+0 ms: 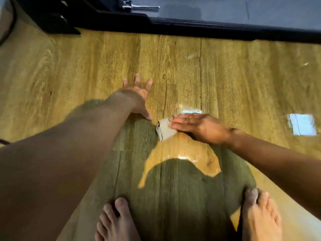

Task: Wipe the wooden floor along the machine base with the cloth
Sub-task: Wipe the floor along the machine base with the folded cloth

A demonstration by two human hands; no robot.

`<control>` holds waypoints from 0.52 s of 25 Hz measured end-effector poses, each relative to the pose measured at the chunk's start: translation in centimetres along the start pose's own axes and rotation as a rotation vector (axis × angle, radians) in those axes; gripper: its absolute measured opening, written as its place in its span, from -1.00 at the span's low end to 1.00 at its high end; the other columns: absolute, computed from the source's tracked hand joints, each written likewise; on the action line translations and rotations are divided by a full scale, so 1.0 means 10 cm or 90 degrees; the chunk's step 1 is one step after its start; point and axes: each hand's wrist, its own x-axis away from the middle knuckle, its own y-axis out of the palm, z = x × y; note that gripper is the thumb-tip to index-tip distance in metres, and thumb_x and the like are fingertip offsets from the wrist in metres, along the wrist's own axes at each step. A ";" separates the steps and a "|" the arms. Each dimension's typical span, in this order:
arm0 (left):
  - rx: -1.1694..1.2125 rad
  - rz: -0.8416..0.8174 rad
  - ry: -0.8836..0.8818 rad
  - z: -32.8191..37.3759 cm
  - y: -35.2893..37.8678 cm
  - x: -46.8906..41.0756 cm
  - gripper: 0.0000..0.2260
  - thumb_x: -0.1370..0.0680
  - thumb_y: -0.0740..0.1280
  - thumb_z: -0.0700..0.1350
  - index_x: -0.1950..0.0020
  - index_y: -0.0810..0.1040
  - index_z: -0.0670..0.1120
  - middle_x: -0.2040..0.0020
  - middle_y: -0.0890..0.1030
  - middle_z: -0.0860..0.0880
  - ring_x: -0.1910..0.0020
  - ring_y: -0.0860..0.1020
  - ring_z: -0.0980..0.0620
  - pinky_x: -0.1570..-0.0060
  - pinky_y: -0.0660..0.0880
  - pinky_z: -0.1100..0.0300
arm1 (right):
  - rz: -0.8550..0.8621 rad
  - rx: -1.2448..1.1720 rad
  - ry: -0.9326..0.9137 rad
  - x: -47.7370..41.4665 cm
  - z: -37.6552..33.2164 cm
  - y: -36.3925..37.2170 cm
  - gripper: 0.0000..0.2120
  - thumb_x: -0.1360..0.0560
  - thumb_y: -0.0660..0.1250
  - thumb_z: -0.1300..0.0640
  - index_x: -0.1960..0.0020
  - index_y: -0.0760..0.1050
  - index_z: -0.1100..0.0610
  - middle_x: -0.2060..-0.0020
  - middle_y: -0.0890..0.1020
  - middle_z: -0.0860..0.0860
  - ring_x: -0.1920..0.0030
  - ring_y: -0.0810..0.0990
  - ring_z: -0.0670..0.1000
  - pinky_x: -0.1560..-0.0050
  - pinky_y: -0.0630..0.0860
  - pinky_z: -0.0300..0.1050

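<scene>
A small folded pale cloth point(165, 129) lies flat on the wooden floor point(225, 80) in the middle of the view. My right hand point(198, 127) presses on its right part with straight fingers pointing left. My left hand point(139, 98) rests flat on the floor just left of the cloth, fingers spread and pointing toward the machine. The black machine base point(191, 26) runs along the top of the view, well beyond both hands. The picture is motion-blurred.
My two bare feet, left foot point(116, 221) and right foot point(258, 216), stand at the bottom edge. A metal pin point(140, 7) sticks out of the machine at the top. Glossy light reflections point(301, 124) lie on the floor at the right.
</scene>
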 end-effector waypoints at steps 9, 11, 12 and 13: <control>0.009 -0.016 0.001 0.03 -0.03 -0.07 0.18 -0.31 0.50 0.20 -0.50 -0.40 0.05 -0.49 -0.41 -0.14 -0.45 -0.24 -0.39 -0.35 0.13 -0.38 | 0.047 -0.020 -0.094 -0.19 0.32 0.11 -0.43 -0.43 0.26 0.40 -0.40 0.37 0.08 -0.36 0.43 0.02 -0.36 0.41 0.01 -0.34 0.39 -0.01; 0.020 -0.023 0.000 0.03 -0.03 -0.06 0.19 -0.30 0.52 0.19 -0.50 -0.40 0.04 -0.48 -0.43 -0.13 -0.45 -0.27 -0.39 -0.34 0.14 -0.38 | 0.061 -0.021 -0.007 -0.53 0.84 -0.11 -0.45 -0.47 0.27 0.39 -0.39 0.35 0.01 -0.36 0.42 0.02 -0.31 0.47 0.04 -0.21 0.50 -0.03; 0.014 -0.026 -0.001 0.04 -0.03 -0.07 0.20 -0.29 0.51 0.20 -0.50 -0.40 0.03 -0.48 -0.44 -0.13 -0.45 -0.26 -0.39 -0.34 0.16 -0.37 | 0.103 -0.029 0.114 -0.73 1.11 -0.21 -0.46 -0.50 0.26 0.40 -0.39 0.34 0.00 -0.37 0.41 0.03 -0.28 0.49 0.06 -0.16 0.54 -0.04; 0.007 -0.027 0.000 0.04 -0.03 -0.08 0.20 -0.29 0.51 0.21 -0.50 -0.40 0.02 -0.48 -0.44 -0.14 -0.45 -0.25 -0.40 -0.34 0.17 -0.36 | 0.157 -0.046 0.232 -0.90 1.31 -0.27 -0.48 -0.53 0.24 0.39 -0.40 0.34 0.01 -0.38 0.39 0.04 -0.28 0.50 0.07 -0.19 0.52 -0.03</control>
